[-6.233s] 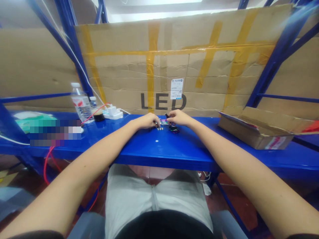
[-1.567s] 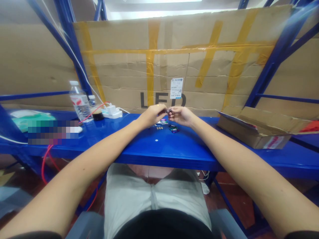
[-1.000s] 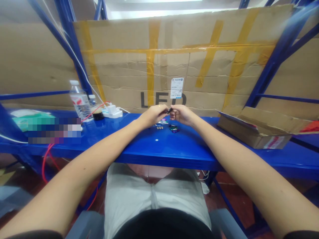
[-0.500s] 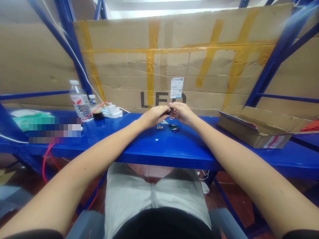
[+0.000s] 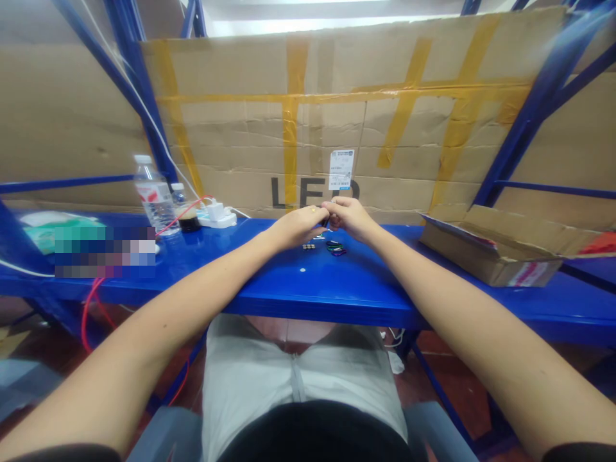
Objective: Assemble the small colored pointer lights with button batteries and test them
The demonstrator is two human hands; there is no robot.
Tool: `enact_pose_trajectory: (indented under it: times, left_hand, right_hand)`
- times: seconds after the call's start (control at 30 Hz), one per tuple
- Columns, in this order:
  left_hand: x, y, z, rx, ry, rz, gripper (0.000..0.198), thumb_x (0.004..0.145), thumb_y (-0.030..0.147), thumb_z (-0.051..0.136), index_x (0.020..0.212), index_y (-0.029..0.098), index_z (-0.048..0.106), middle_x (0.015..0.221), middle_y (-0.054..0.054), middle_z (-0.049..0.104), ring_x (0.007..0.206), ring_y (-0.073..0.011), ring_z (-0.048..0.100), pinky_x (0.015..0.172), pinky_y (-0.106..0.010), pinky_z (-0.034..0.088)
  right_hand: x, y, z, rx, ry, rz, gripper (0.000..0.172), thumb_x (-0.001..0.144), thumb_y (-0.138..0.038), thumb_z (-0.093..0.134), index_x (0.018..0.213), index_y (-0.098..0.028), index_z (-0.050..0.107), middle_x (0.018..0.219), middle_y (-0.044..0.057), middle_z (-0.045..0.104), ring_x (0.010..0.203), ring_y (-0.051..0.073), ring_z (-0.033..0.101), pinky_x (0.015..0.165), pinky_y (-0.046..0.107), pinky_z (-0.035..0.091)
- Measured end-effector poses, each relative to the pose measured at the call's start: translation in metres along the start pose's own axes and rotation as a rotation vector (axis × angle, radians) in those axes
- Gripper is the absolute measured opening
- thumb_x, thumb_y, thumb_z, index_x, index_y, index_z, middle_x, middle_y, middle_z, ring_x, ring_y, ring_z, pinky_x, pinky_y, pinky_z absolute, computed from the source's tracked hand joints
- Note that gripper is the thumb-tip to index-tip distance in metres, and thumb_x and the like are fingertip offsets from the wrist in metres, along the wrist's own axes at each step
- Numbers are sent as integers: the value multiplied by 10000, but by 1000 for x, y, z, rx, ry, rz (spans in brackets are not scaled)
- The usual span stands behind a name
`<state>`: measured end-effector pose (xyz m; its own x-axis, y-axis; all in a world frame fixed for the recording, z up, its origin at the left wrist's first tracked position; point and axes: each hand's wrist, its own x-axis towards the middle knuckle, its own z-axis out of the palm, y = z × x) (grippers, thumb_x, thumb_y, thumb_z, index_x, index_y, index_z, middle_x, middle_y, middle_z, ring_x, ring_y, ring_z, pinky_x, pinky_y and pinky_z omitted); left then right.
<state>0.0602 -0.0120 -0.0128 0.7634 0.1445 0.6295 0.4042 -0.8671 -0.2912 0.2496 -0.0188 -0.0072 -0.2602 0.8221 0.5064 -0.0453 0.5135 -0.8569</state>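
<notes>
My left hand (image 5: 304, 224) and my right hand (image 5: 352, 217) meet above the blue table, fingertips together. Between them is a small dark piece (image 5: 326, 223), mostly covered by the fingers, so its kind cannot be made out. My left hand is closed around it, and my right thumb and fingers pinch at its upper end. Just below the hands lie several small shiny coloured pieces (image 5: 335, 248), green, purple and dark. Beside them, a few small metallic round pieces (image 5: 308, 246) sit in a cluster. Nearer to me is a small white round spot (image 5: 303, 270).
An open cardboard box (image 5: 500, 256) stands at the right. On the left are a water bottle (image 5: 156, 199), a smaller bottle with dark liquid (image 5: 187, 218), a white power strip (image 5: 219, 220) and a red cable (image 5: 89, 311). A large cardboard sheet (image 5: 231, 141) closes the back.
My right hand has turned slightly and its fingers have curled in closer to my left hand. Less of the dark piece shows now. The table things have not moved.
</notes>
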Motion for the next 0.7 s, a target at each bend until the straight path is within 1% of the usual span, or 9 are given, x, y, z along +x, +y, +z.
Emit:
enact_pose_trajectory:
  times: [0.17,0.27,0.4,0.5,0.6,0.7]
  left_hand:
    - [-1,-1,2,-6,17,5,124,941,220,566,1044,153,562,984,-106,676,932,-212,657,828,-343,532]
    - [-1,-1,2,6,8,-3,122,942,230,567,1038,156,565,975,-104,677,926,-214,659,821,-348,534]
    - [-1,0,2,23,11,10,156,924,212,595,1061,142,567,988,-121,683,944,-226,663,820,-347,534]
    - [0,1,1,31,4,18,192,915,218,621,1074,128,562,1005,-133,686,949,-228,667,824,-337,532]
    - [0,3,-1,68,-17,-7,214,919,248,625,1084,128,559,1010,-132,688,948,-227,668,817,-330,529]
    - [-1,5,-3,121,-54,-49,286,921,262,617,1165,132,542,1012,-120,692,937,-224,671,779,-314,524]
  right_hand:
    - [1,2,0,3,28,14,475,714,-476,822,569,-203,461,430,-51,429,392,86,401,396,245,357]
    - [1,2,-1,-12,54,-10,465,729,-442,815,560,-208,450,416,-52,424,376,86,391,384,246,347]
    - [-1,0,1,-32,14,-4,433,750,-416,804,581,-208,464,427,-49,431,386,91,409,397,246,359]
    - [-1,-1,2,-33,31,15,449,758,-433,797,582,-213,447,430,-48,426,390,91,406,395,246,356]
    - [-1,0,2,-30,30,12,455,761,-437,791,581,-215,437,426,-53,420,386,86,393,397,245,361]
    - [-1,1,2,-86,8,-4,419,771,-384,779,575,-210,453,425,-52,433,383,81,397,402,238,356]
